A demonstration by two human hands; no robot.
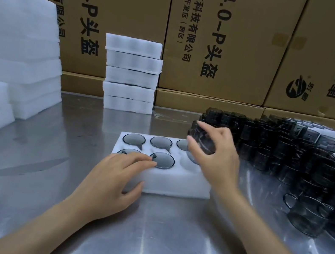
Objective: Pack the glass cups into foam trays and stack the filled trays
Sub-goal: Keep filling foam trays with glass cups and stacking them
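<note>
While tray (174, 184) fills, possibly clear table edge (20, 168).

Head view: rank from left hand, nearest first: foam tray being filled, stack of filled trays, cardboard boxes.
From the left hand:
1. Foam tray being filled: under its fingers, centre.
2. Stack of filled trays: behind, farther back on the table.
3. Cardboard boxes: rear wall.

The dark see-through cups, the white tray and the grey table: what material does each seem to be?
Dark see-through cups: smoky tinted glass, glossy. White tray: soft matte foam, probably polyethylene. Grey table: likely stainless steel, with blurred reflections.
</note>
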